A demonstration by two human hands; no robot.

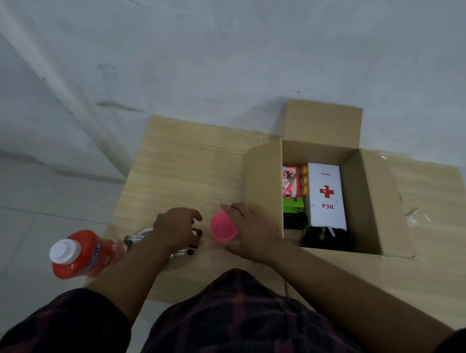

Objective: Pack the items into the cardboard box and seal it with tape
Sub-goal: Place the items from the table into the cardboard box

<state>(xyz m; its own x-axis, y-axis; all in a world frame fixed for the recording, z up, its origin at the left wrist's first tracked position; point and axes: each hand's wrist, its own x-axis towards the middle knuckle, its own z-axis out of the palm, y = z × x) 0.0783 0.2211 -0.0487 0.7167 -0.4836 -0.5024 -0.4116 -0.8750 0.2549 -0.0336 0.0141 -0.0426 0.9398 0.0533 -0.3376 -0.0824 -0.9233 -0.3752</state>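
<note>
Our right hand [248,229] lies against the right side of the pink cup [223,226], which stands upright on the table. We cannot tell if the fingers hold it. Our left hand [178,228] curls over a small dark item [197,233], and the grip there is also unclear. The open cardboard box [263,179] lies just to the right, nearer to the right hand.

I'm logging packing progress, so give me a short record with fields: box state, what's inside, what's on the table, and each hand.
box state: cardboard box open, flaps up, untaped
inside: white P3K kit, scissors, green item, black bundle
on table: red bottle, pink cup, metal pieces
left hand: over small dark objects, grip unclear
right hand: against the pink cup, grip unclear
tape: not in view
</note>
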